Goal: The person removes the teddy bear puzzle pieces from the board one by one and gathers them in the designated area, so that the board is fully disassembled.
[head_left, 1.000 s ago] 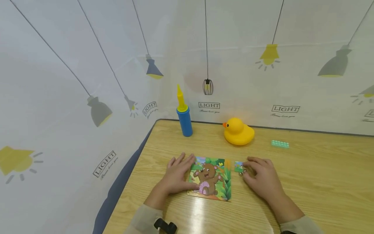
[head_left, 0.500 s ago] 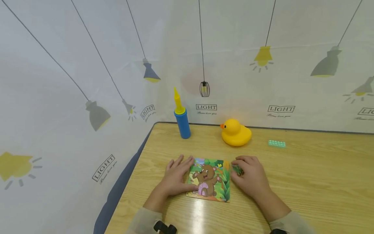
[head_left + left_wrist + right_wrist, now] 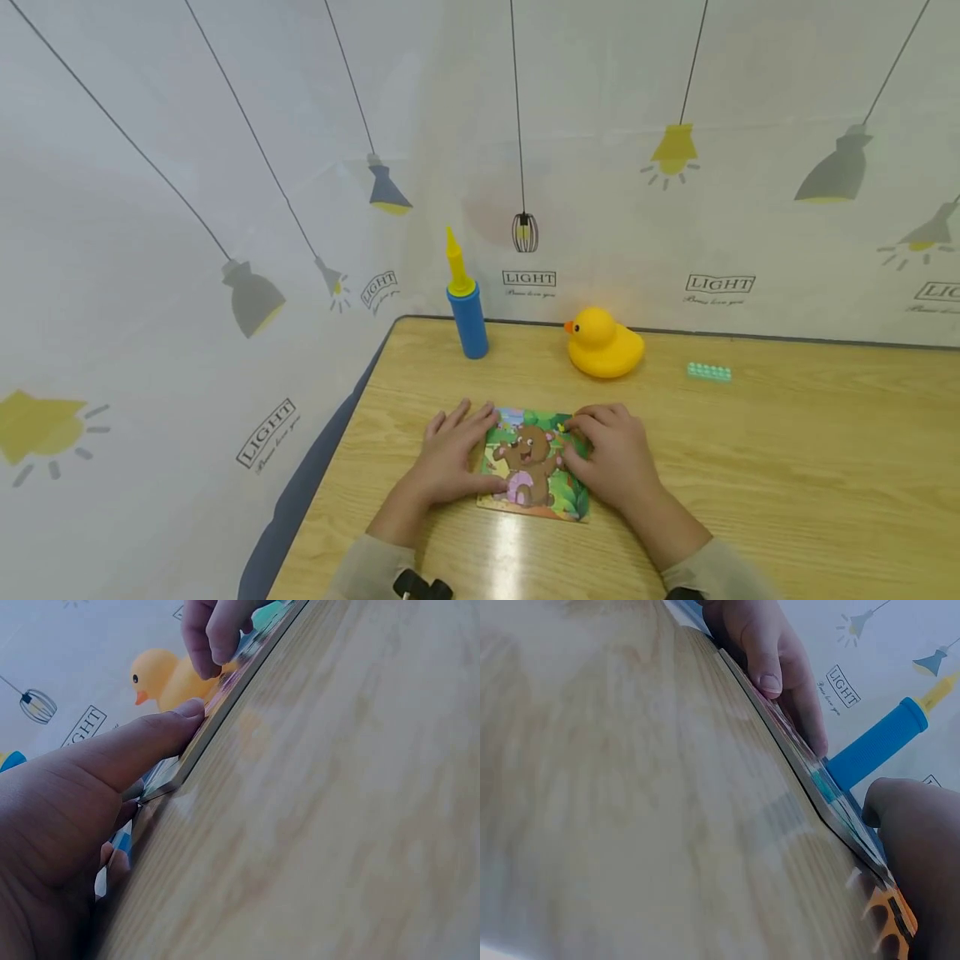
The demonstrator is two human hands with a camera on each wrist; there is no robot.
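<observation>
A square jigsaw puzzle (image 3: 528,467) with a brown bear on it lies flat on the wooden table in the head view. My left hand (image 3: 446,462) rests at its left side, fingers spread along the edge and thumb on its lower left. The left wrist view shows that thumb (image 3: 154,746) straight along the puzzle's edge. Over the puzzle's upper right, my right hand (image 3: 615,454) has its fingertips bunched in a pinch. The puzzle piece seen in it earlier is now hidden by the fingers. Fingers of the right hand (image 3: 214,637) touch the puzzle's top in the left wrist view.
Behind the puzzle stand a blue hand pump (image 3: 470,321) with a yellow nozzle and a yellow rubber duck (image 3: 603,343). A small mint-green strip (image 3: 708,372) lies farther right. A white wall sheet (image 3: 622,167) printed with lamps borders the table (image 3: 810,483).
My right hand has moved left with the puzzle piece, from the table beside the puzzle to over its upper right corner. The left hand has stayed on the puzzle.
</observation>
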